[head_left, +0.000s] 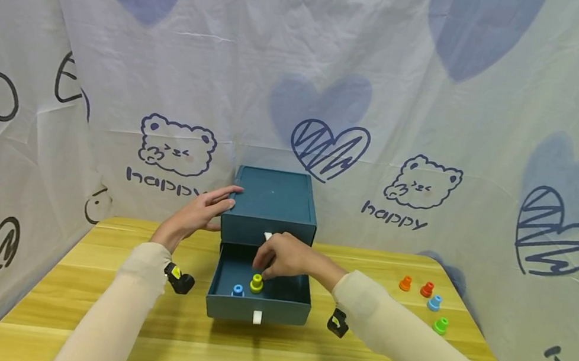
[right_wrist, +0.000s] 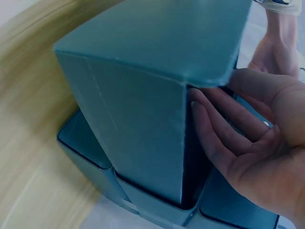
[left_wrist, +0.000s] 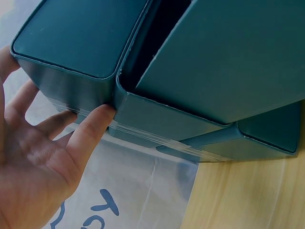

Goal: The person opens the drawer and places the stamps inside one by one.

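- The left hand (head_left: 204,211) lies flat against the top left edge of the teal drawer box (head_left: 271,202), fingers straight. If that bracing pressure slackens, I reckon the box could slide back on the wooden table (head_left: 92,313).
- The right hand (head_left: 283,256) reaches into the pulled-out lower drawer (head_left: 257,309), fingers bent down just above the yellow peg (head_left: 256,283). Whether it actually pinches the peg I cannot tell (the knuckles hide the fingertips).
- The yellow peg stands upright in the drawer, just beside a blue peg (head_left: 238,289); a careless finger could tip either one over.
- The drawer is out a long way, so downward pressure on its front might tilt it or drag it clear out.
- Four more pegs (head_left: 425,303) sit well apart on the right; a sweeping sleeve could scatter them.
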Available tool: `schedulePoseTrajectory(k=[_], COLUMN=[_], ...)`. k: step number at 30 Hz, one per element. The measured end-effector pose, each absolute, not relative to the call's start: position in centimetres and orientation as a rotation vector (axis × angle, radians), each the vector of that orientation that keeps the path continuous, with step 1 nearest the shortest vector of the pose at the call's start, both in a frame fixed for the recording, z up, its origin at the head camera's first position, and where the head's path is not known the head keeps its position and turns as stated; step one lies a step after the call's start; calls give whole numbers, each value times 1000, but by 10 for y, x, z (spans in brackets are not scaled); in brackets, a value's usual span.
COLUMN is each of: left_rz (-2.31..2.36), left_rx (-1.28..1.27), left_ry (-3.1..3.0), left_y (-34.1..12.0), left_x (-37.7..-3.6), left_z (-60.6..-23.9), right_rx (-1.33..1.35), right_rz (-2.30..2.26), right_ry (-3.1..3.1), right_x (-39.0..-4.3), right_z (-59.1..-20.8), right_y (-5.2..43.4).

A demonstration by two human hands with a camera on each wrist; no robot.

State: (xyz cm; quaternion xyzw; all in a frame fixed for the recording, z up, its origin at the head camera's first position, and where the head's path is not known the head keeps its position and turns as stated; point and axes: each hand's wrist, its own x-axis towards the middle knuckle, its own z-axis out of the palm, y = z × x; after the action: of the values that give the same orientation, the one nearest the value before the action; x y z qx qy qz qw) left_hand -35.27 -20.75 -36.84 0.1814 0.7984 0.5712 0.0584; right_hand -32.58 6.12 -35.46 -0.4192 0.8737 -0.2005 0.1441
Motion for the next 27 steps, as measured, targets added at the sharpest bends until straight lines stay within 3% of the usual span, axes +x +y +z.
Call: schedulePoseTrajectory(k=[27], left_rz=[1737], left_rx=[540], left_ry=[2421], left_y=[-207], left_x=[-353], left_z=[-369], right_rx=[-1115], right_rz=[-957], right_ry=[2471], right_x=[-324], right_z=[-330], right_y=[135])
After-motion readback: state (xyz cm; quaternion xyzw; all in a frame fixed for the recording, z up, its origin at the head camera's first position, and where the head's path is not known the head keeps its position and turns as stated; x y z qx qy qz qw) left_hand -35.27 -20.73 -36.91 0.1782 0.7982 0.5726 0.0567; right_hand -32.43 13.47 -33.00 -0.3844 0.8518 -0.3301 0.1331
